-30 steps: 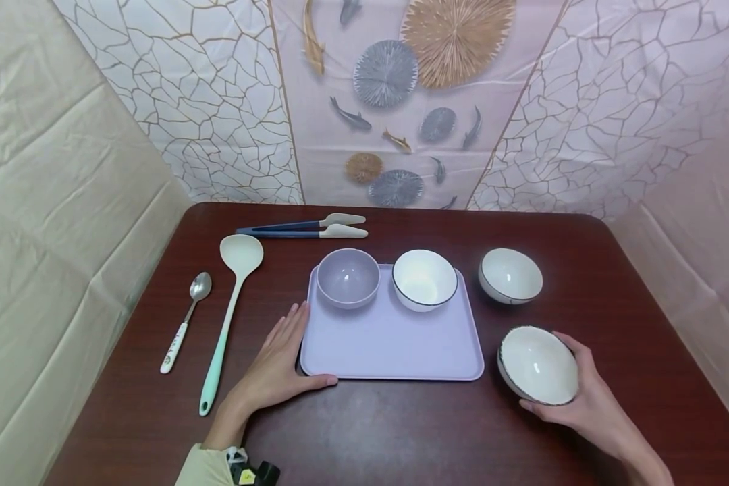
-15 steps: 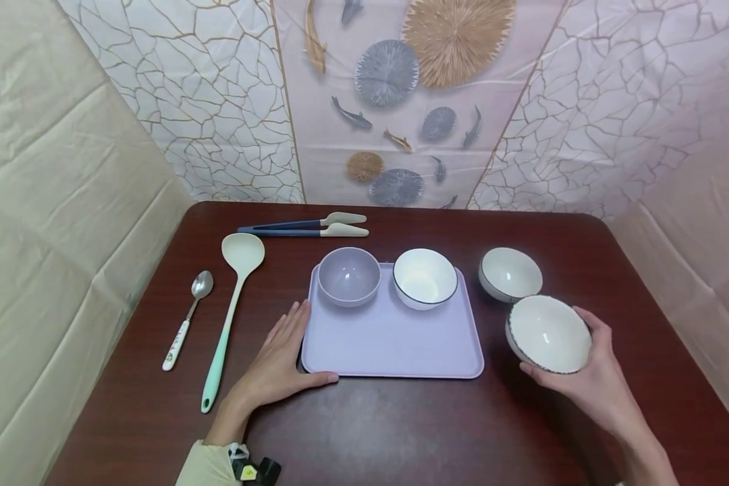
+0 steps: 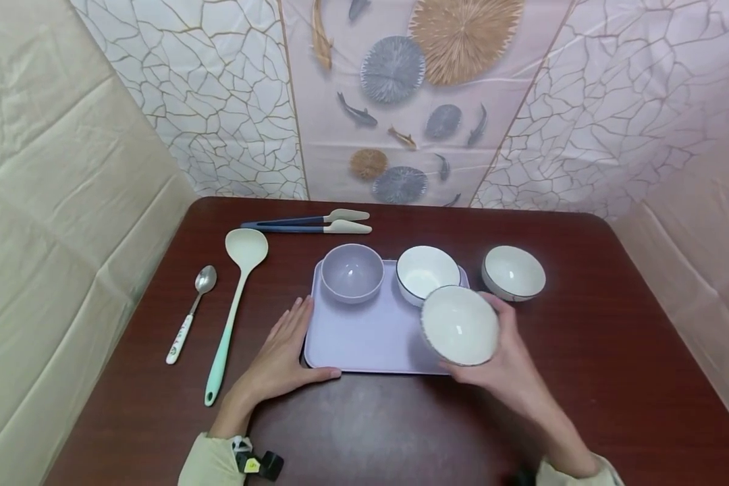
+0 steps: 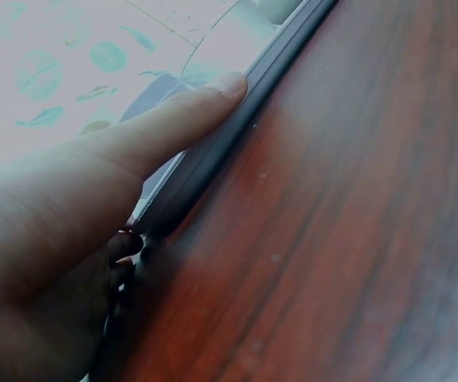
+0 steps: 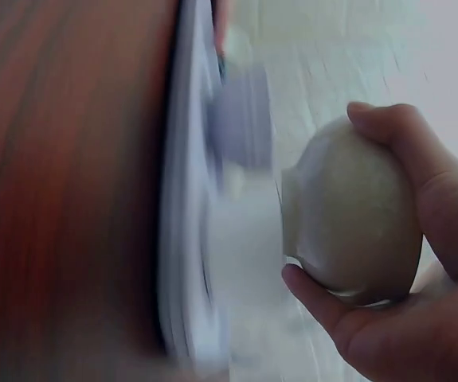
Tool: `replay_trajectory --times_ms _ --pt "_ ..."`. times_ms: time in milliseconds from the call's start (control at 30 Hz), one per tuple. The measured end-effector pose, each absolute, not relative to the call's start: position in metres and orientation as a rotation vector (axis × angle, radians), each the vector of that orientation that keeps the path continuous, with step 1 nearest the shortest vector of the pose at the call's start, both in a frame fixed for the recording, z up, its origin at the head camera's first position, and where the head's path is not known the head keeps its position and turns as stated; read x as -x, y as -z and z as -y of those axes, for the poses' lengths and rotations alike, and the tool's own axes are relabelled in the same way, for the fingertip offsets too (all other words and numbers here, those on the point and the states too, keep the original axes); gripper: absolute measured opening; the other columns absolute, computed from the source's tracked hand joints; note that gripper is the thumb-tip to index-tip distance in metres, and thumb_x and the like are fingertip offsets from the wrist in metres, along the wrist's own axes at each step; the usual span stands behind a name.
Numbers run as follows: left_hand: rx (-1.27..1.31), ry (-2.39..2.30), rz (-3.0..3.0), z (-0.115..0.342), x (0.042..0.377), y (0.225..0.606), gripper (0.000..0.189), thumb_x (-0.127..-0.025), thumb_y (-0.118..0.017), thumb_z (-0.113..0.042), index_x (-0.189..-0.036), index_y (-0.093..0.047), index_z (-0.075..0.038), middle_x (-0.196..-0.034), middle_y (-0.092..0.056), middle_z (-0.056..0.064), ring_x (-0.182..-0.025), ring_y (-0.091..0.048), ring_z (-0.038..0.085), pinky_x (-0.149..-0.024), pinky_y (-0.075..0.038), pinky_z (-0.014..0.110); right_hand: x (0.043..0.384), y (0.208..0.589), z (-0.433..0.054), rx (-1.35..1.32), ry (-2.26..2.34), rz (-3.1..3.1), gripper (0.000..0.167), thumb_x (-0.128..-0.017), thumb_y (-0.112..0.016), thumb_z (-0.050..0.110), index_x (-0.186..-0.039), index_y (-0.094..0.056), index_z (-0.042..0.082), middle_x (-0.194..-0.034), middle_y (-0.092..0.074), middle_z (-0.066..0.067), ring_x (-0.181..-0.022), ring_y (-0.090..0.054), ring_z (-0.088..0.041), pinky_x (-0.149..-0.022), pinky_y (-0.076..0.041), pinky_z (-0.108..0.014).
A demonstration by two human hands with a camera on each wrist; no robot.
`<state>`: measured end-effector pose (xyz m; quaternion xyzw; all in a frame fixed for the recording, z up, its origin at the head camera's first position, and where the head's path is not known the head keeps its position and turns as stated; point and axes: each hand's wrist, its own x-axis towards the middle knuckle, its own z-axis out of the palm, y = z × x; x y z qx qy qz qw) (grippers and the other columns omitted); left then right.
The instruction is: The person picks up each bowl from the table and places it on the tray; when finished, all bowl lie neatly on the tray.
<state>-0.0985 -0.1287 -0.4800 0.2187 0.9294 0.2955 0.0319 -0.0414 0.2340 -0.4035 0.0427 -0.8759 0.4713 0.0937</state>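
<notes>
While a grey-rimmed bowl (image 3: 460,325) hangs, gripped by the right hand (image 3: 510,364), above the lilac tray (image 3: 364,344), which holds a purple bowl (image 3: 352,273) and a white bowl (image 3: 426,270), the straight-fingered left hand (image 3: 278,366) touches the tray's left edge; a pale bowl (image 3: 514,273) stands to the tray's right.

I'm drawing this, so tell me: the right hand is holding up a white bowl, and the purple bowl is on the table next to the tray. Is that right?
Not quite: the purple bowl sits on the tray, not next to it, as the head view shows. The right hand is holding up a white bowl.
</notes>
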Motion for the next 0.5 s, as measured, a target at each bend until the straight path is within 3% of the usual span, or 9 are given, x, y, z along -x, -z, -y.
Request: replay_trajectory --times_ms 233,500 --pt "-0.683 -0.926 -2.869 0.129 0.098 0.481 0.129 -0.068 -0.070 -0.077 -0.158 -0.008 -0.008 -0.163 -0.010 0.007 -0.149 -0.002 0.020 -0.119 -0.005 0.042 0.059 0.418 -0.171 -0.271 -1.572 2.609 0.118 -0.051 -0.099 0.032 -0.143 -0.028 0.015 -0.132 -0.051 -0.005 -0.114 -0.055 -0.021 -0.095 -0.045 -0.046" --pt "-0.718 -0.925 -2.873 0.129 0.099 0.480 0.129 -0.068 -0.069 -0.077 -0.157 -0.010 -0.005 -0.163 -0.011 0.011 -0.149 -0.003 0.022 -0.119 -0.007 0.043 0.067 0.424 -0.136 -0.338 -1.671 2.636 0.121 -0.049 -0.099 0.031 -0.145 -0.026 0.015 -0.134 -0.048 0.003 -0.116 -0.053 -0.015 -0.098 -0.044 -0.044"
